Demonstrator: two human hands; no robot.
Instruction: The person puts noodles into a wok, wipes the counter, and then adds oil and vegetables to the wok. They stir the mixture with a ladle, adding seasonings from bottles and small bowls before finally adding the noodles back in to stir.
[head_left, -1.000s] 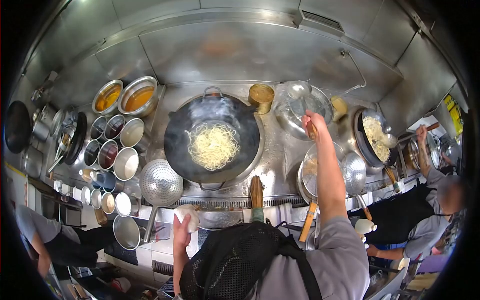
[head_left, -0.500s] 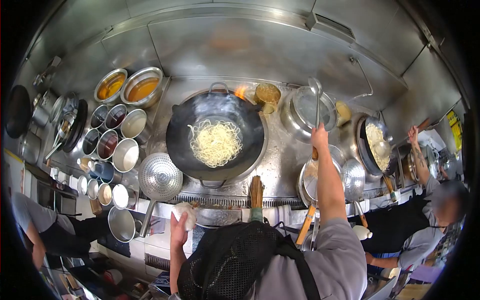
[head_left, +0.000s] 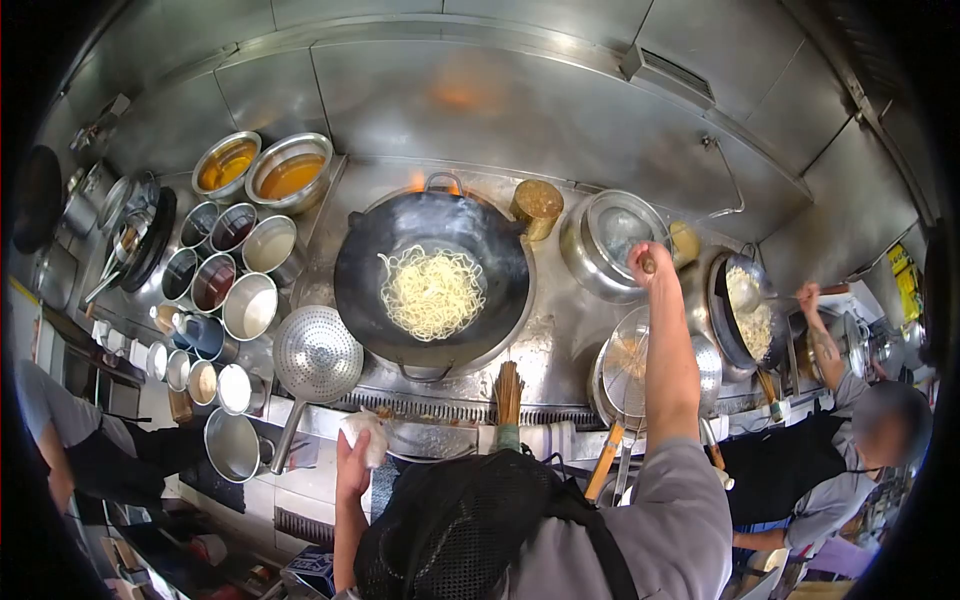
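Note:
My right hand (head_left: 650, 268) is stretched forward over a steel pot (head_left: 590, 262) and is shut on the wooden handle of a ladle, whose bowl dips into the pot and is hard to make out. At the stove's front edge my left hand (head_left: 352, 462) grips a white cloth (head_left: 366, 432). Between them sits a big black wok (head_left: 370, 250) with pale noodles (head_left: 432, 292) in its middle. A flame (head_left: 418, 182) shows behind the wok.
Several bowls of sauces and seasonings (head_left: 232, 280) fill the left side. A perforated strainer (head_left: 318, 355), a bamboo brush (head_left: 508, 385), a tin can (head_left: 538, 205) and a wire skimmer (head_left: 630, 360) surround the wok. A co-worker (head_left: 840, 450) tends another wok (head_left: 745, 312) at right; another person (head_left: 60, 440) stands at left.
My right hand has swung the ladle from upright above the pot down into it, moving farther forward. My left hand still holds the cloth at the stove edge.

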